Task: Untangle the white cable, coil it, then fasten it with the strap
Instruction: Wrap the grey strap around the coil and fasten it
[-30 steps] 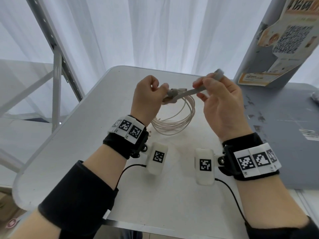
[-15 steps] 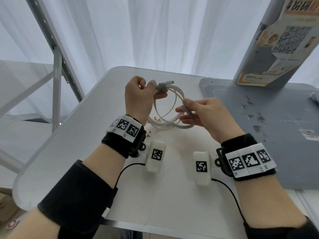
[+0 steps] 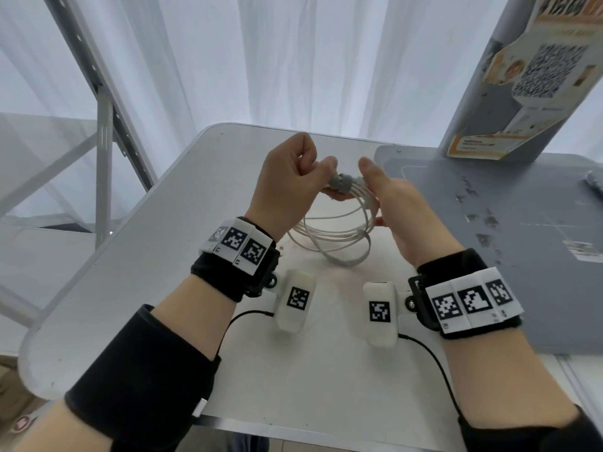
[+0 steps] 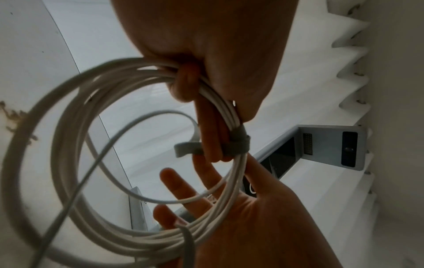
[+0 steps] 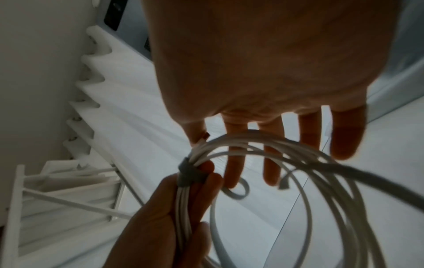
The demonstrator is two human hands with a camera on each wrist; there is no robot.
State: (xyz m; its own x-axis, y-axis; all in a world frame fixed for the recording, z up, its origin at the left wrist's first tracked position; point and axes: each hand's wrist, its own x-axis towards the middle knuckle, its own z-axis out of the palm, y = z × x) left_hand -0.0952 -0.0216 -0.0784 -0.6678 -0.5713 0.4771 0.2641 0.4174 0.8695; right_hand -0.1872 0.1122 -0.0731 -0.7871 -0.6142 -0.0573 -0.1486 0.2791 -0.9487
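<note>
The white cable (image 3: 329, 234) is wound into a coil of several loops and hangs over the white table (image 3: 202, 243). My left hand (image 3: 313, 177) grips the top of the bundle, its fingers (image 4: 185, 85) curled round the strands. A grey strap (image 3: 341, 182) is wrapped round the bundle beside that grip, also visible as the strap (image 4: 236, 145) and the strap (image 5: 190, 174). Its long flat tail (image 4: 158, 113) hangs loose in a loop. My right hand (image 3: 375, 190) is beside the strap, thumb up, with straight fingers (image 5: 232, 170) spread behind the coil and gripping nothing.
A grey mat (image 3: 509, 256) covers the table's right side, with a small object (image 3: 594, 185) at its far right edge. A poster column with a QR code (image 3: 528, 76) stands at the back right. A metal frame (image 3: 104, 125) and white curtains lie behind and left.
My right hand had the strap's tail, pulled up to the right, then low by the coil. It has let go and risen beside the wrapped strap, fingers spread. My left hand keeps its grip.
</note>
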